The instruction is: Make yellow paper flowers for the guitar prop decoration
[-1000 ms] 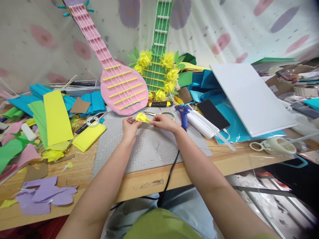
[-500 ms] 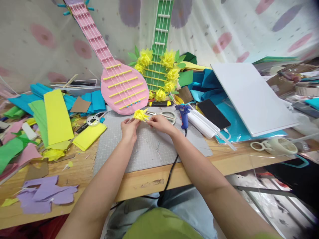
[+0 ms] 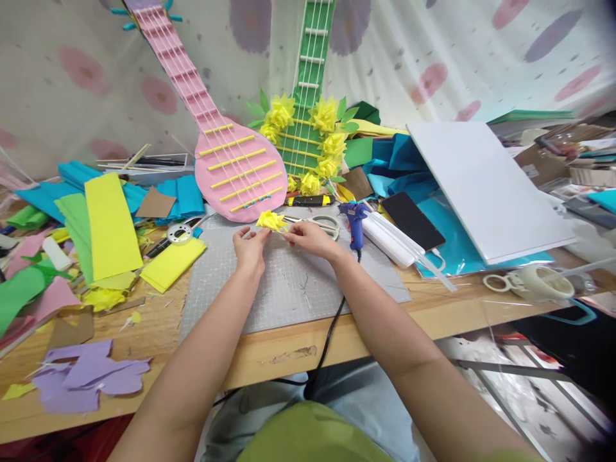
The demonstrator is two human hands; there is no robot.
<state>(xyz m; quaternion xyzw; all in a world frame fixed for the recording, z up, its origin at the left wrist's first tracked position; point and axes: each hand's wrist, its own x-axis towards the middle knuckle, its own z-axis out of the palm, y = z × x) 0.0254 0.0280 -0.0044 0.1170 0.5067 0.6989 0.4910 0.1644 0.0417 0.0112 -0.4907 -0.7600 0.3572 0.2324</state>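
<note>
Between my hands is a yellow paper flower (image 3: 272, 221), held just above the grey cutting mat (image 3: 283, 301). My left hand (image 3: 251, 249) pinches it from the left, thumb and forefinger at its lower side. From the right, my right hand (image 3: 309, 237) has its fingertips closed at the flower's lower right edge. A pair of scissors (image 3: 332, 228) lies partly hidden behind my right hand. The round body of a pink paper lute (image 3: 240, 170) leans just beyond the flower. Behind it stands a green lute (image 3: 301, 151) trimmed with yellow flowers and leaves.
A blue glue gun (image 3: 356, 226) with a black cord stands right of my right hand, near a white power strip (image 3: 389, 237) and a phone (image 3: 412, 220). Folded yellow paper (image 3: 113, 228) and purple scraps (image 3: 91, 378) lie left. A white board (image 3: 491, 192) leans at right.
The flower has tilted and risen very slightly between my fingertips. Both hands stay in nearly the same place, and the things around them have not moved.
</note>
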